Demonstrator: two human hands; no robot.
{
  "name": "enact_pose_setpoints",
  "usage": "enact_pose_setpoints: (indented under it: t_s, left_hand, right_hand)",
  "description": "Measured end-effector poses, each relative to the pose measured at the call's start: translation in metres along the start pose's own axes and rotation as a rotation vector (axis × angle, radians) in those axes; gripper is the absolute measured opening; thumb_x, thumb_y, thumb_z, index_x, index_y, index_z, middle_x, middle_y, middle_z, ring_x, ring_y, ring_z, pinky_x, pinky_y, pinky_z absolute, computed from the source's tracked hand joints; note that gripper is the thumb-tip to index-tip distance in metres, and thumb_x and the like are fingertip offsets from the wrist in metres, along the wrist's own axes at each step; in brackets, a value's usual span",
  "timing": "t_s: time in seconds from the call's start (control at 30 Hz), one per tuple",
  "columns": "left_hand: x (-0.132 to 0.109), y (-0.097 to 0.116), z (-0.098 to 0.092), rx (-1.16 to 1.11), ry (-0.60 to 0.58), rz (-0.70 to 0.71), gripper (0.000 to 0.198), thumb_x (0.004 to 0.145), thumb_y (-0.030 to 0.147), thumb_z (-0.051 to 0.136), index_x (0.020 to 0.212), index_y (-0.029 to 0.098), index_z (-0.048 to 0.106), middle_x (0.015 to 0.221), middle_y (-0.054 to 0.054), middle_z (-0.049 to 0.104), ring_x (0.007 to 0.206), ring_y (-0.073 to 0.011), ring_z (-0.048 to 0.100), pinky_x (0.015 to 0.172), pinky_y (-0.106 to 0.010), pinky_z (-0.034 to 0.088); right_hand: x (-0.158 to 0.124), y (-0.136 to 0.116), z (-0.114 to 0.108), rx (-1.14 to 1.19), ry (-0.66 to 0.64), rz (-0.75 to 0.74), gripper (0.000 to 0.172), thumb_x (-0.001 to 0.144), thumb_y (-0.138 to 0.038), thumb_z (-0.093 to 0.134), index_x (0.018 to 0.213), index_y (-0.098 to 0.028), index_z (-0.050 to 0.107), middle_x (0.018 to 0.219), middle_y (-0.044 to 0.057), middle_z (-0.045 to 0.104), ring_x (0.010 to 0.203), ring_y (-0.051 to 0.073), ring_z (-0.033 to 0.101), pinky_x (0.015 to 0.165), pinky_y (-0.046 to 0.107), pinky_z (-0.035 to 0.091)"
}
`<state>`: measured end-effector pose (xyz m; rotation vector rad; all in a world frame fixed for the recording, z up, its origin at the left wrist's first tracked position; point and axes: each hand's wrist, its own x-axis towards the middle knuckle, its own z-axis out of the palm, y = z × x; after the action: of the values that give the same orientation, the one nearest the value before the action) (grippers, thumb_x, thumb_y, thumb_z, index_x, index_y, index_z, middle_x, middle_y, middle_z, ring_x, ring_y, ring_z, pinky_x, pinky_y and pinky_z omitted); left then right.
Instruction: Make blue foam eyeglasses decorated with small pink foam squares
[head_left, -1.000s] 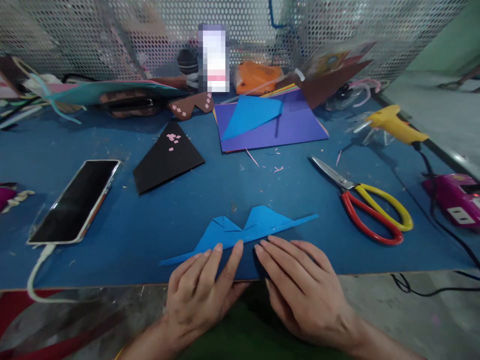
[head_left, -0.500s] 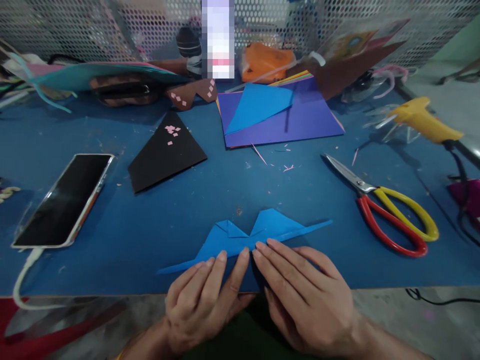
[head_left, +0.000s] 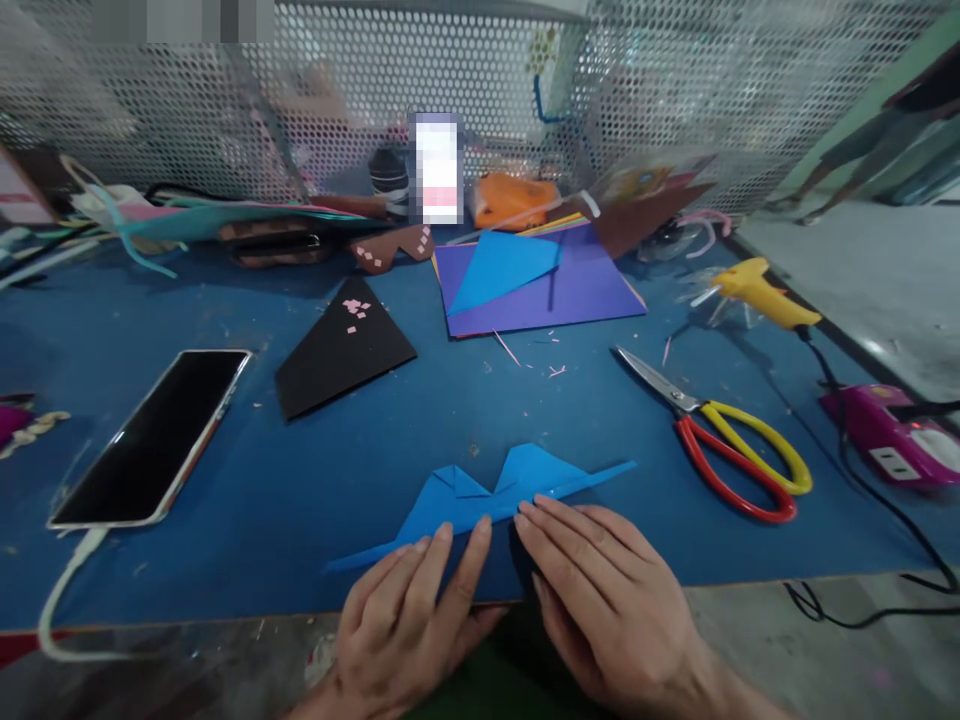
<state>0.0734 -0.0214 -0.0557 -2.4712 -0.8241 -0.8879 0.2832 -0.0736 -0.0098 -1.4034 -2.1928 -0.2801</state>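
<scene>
A folded piece of blue paper (head_left: 480, 500), with two raised peaks and a thin strip running out at each end, lies near the table's front edge. My left hand (head_left: 412, 610) rests its fingertips on the paper's lower edge, fingers stretched and slightly spread. Right of it, my right hand (head_left: 600, 585) lies with straight fingers side by side, tips pressing the same edge. A small gap separates the two hands. Both thumbs are low, partly hidden beneath the fingers. Off to the right lie scissors (head_left: 686, 402) with one red and one yellow handle.
Pink bits lie on a folded black paper (head_left: 345, 355). Behind are purple sheets (head_left: 592, 290) under a blue paper piece (head_left: 506, 265), and a brown mask shape (head_left: 382, 250). A phone (head_left: 154, 435) charges at left; a yellow glue gun (head_left: 765, 290) and purple power strip (head_left: 892, 435) are at right.
The view has tilted upward, showing more of the mesh behind and the power strip. My right fingertips have shifted slightly away from the left ones; the blue paper keeps its shape.
</scene>
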Motion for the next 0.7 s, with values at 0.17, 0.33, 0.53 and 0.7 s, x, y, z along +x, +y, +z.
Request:
enact_pose_setpoints:
  t_s: [0.17,0.33,0.53,0.7]
  left_hand:
    - [0.001,-0.006,0.001,0.016,-0.007,0.067,0.043,0.089,0.049,0.062,0.124,0.025,0.068,0.105,-0.006,0.065,0.087,-0.0178,0.056,0.089,-0.034,0.042]
    - [0.002,-0.001,0.003,-0.011,0.037,-0.035,0.039,0.091,0.045,0.060,0.124,0.026,0.068,0.101,-0.006,0.067,0.086,-0.0190,0.057,0.088,-0.035,0.043]
    - [0.007,-0.002,0.001,0.015,0.018,0.012,0.041,0.088,0.047,0.065,0.121,0.024,0.069,0.100,-0.009,0.067,0.084,-0.0204,0.058,0.080,-0.037,0.043]
    - [0.004,-0.011,0.004,0.038,0.026,0.118,0.049,0.082,0.051,0.070,0.121,0.022,0.069,0.101,-0.009,0.067,0.081,-0.0191,0.061,0.079,-0.037,0.044]
  right_hand:
    - [0.002,0.003,-0.004,0.047,-0.023,-0.001,0.035,0.091,-0.013,0.047,0.120,-0.009,0.066,0.127,0.008,0.067,0.118,0.020,0.064,0.093,0.035,0.053]
    - [0.001,0.005,-0.006,0.096,-0.008,-0.007,0.039,0.089,-0.014,0.048,0.124,-0.007,0.064,0.127,0.011,0.067,0.121,0.020,0.061,0.096,0.036,0.053]
    - [-0.010,0.008,-0.006,0.004,-0.057,0.008,0.040,0.091,-0.018,0.049,0.127,-0.004,0.061,0.133,0.013,0.063,0.128,0.024,0.055,0.103,0.040,0.051]
    - [-0.016,0.016,-0.011,-0.057,-0.013,0.103,0.038,0.093,-0.022,0.047,0.123,-0.004,0.063,0.124,0.015,0.068,0.120,0.025,0.062,0.097,0.041,0.053]
